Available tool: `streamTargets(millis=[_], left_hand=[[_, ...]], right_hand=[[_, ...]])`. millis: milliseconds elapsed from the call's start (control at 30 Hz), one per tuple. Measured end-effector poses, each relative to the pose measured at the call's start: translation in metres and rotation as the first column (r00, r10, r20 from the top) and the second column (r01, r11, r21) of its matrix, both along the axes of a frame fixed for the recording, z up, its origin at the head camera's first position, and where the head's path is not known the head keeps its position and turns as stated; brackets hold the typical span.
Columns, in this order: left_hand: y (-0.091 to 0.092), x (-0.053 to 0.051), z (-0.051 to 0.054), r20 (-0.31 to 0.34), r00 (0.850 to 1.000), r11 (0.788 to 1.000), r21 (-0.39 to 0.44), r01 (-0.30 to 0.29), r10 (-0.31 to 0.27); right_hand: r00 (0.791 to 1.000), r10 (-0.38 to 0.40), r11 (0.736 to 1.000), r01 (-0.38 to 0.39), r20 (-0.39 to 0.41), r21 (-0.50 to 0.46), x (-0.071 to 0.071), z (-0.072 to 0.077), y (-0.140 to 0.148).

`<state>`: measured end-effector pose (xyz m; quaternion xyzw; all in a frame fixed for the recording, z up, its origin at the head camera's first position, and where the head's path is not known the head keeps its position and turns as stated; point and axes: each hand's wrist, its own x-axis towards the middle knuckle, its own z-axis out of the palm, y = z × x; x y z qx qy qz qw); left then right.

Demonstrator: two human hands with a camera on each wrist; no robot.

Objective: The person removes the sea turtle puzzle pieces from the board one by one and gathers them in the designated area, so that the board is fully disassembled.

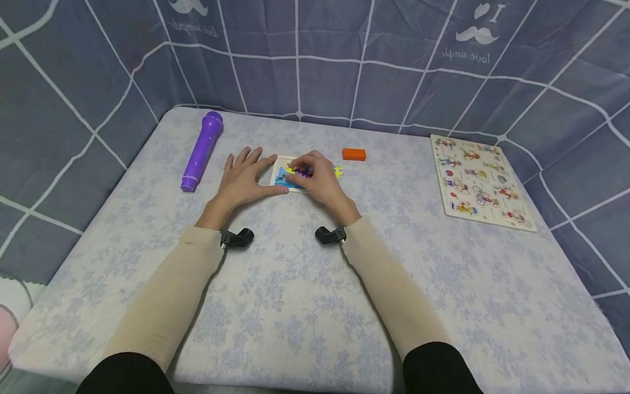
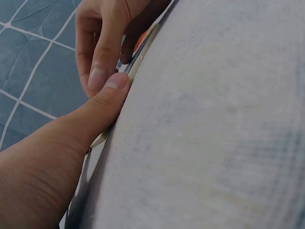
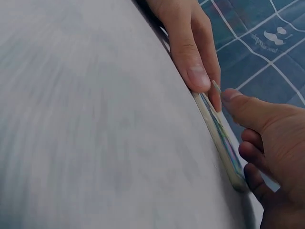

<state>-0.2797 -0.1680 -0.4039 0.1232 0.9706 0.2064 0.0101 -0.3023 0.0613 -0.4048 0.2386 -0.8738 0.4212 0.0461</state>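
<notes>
Puzzle [image 1: 281, 177] | fitting, I judged | right hand [image 1: 319, 177] pinched piece [image 3: 216, 86], left hand [image 1: 242, 179] spread, bracing puzzle | next needed alignment

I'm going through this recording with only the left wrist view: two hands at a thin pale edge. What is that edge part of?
Observer: A small puzzle tray; the head view shows a coloured picture inside its pale rim.
Operator: Is anything pinched over it?
Observer: Yes, the right wrist view shows the right hand with a thin piece at its thumb tip.
Operator: And off to the left?
Observer: In the head view, a purple microphone lies to the left of the left hand.
</notes>
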Motion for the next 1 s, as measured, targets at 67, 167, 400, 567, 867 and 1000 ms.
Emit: streamTargets(millis=[67, 167, 400, 567, 867, 1000], left_hand=[[0.001, 0.000, 0.000, 0.001, 1.000, 1.000, 0.000, 0.001, -0.001], [0.001, 0.000, 0.001, 0.007, 1.000, 1.000, 0.000, -0.002, 0.002], [0.000, -0.001, -0.001, 0.009, 1.000, 1.000, 0.000, -0.007, 0.007], [0.001, 0.000, -0.002, 0.018, 1.000, 1.000, 0.005, -0.008, 0.008], [0.000, 0.000, -0.002, 0.011, 1.000, 1.000, 0.012, -0.011, 0.011], [0.000, -0.001, -0.002, 0.014, 1.000, 1.000, 0.009, -0.007, 0.007]], right_hand=[[1.000, -0.004, 1.000, 0.004, 0.007, -0.013, 0.001, 0.002, 0.008], [1.000, -0.008, 0.999, 0.009, 0.024, -0.034, 0.003, 0.007, 0.022], [1.000, -0.017, 1.000, 0.017, 0.023, -0.019, 0.014, 0.009, 0.066], [0.997, -0.074, 0.997, 0.074, 0.032, 0.003, 0.024, 0.000, 0.095], [0.994, -0.107, 0.993, 0.108, -0.017, 0.037, 0.025, -0.009, 0.111], [0.994, -0.103, 0.993, 0.104, -0.029, 0.048, 0.024, -0.010, 0.111]])
